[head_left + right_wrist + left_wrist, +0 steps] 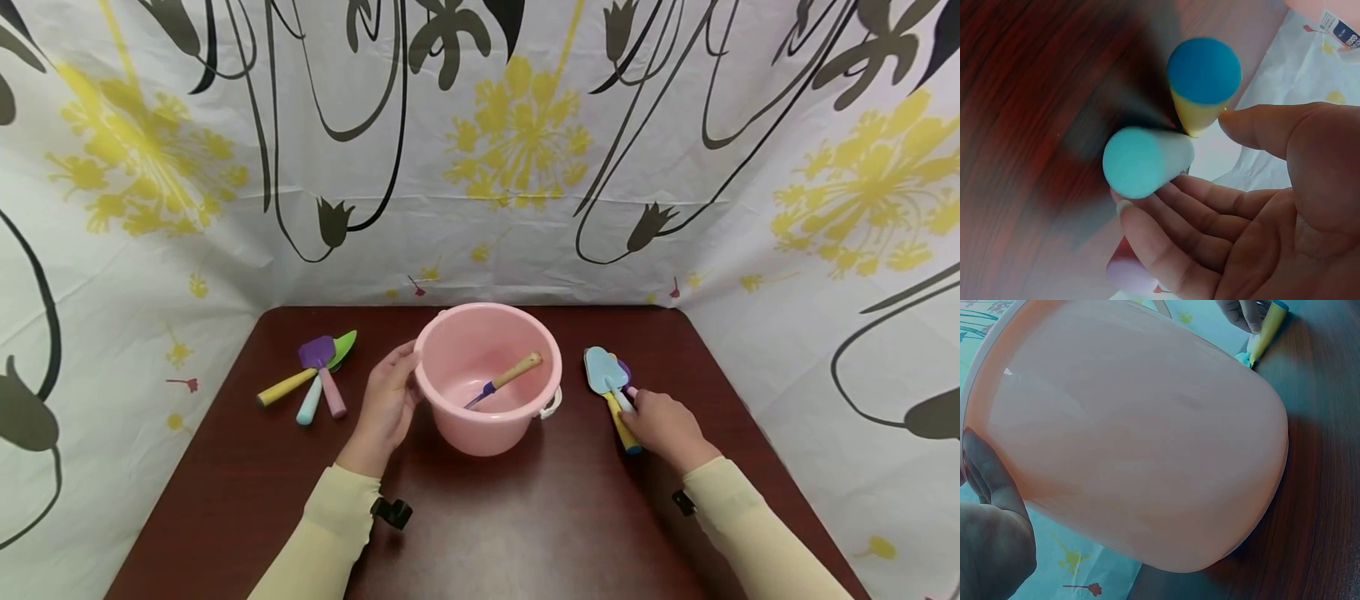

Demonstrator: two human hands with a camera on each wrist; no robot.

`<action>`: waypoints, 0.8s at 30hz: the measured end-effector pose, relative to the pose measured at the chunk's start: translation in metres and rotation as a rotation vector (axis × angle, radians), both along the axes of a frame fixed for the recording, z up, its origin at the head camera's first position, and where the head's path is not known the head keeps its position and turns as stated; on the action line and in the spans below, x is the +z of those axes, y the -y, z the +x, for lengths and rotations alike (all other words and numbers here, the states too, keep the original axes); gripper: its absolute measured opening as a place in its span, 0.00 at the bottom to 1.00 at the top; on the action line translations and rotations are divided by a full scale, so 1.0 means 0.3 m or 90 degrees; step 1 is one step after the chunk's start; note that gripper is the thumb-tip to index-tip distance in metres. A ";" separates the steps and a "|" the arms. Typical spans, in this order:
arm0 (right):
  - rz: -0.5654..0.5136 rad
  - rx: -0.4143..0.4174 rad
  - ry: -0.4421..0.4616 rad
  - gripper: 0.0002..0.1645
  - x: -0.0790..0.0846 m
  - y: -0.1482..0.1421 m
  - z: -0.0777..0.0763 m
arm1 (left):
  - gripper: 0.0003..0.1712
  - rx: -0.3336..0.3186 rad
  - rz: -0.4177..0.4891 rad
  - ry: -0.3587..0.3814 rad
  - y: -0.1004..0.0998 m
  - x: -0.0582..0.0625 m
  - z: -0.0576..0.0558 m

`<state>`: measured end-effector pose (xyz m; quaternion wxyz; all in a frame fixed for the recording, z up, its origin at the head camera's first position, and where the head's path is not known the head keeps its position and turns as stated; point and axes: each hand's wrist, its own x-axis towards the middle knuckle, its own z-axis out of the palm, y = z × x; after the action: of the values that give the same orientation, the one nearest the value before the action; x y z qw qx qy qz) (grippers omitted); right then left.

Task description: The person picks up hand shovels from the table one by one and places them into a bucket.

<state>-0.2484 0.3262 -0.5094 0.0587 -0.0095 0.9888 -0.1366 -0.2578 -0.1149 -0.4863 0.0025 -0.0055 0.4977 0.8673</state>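
A pink bucket (486, 433) stands upright on the table, and my left hand (386, 400) holds its left rim. Inside the bucket leans a tool with a wooden handle (517, 370) and a blue collar; its lower end is partly hidden. To the right lies a small pile of toy garden tools, with a light blue trowel (603, 368) on top. My right hand (1260, 206) has its fingers against the trowel's pale handle (1141, 162), the thumb apart by the yellow handle (1200, 115). A pink handle (1132, 272) lies beyond the fingers.
Left of the bucket lies another group of tools: a purple one with a yellow handle (288, 387), a green blade (343, 346), a light blue handle (309, 402) and a pink handle (333, 394). A patterned cloth (487, 250) surrounds the dark wooden table (517, 533).
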 end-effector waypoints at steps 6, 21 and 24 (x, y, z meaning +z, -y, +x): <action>0.023 -0.005 -0.001 0.38 -0.008 0.008 -0.006 | 0.23 -0.002 0.000 0.004 -0.001 0.004 0.001; 0.052 -0.001 -0.031 0.20 0.003 0.029 -0.015 | 0.23 0.002 0.006 0.006 -0.002 0.001 -0.001; 0.048 -0.001 -0.029 0.26 -0.001 0.028 -0.019 | 0.23 0.001 0.002 0.007 0.000 0.001 -0.002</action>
<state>-0.2540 0.3177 -0.5097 0.0366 -0.0093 0.9944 -0.0991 -0.2585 -0.1148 -0.4860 0.0043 -0.0108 0.4966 0.8679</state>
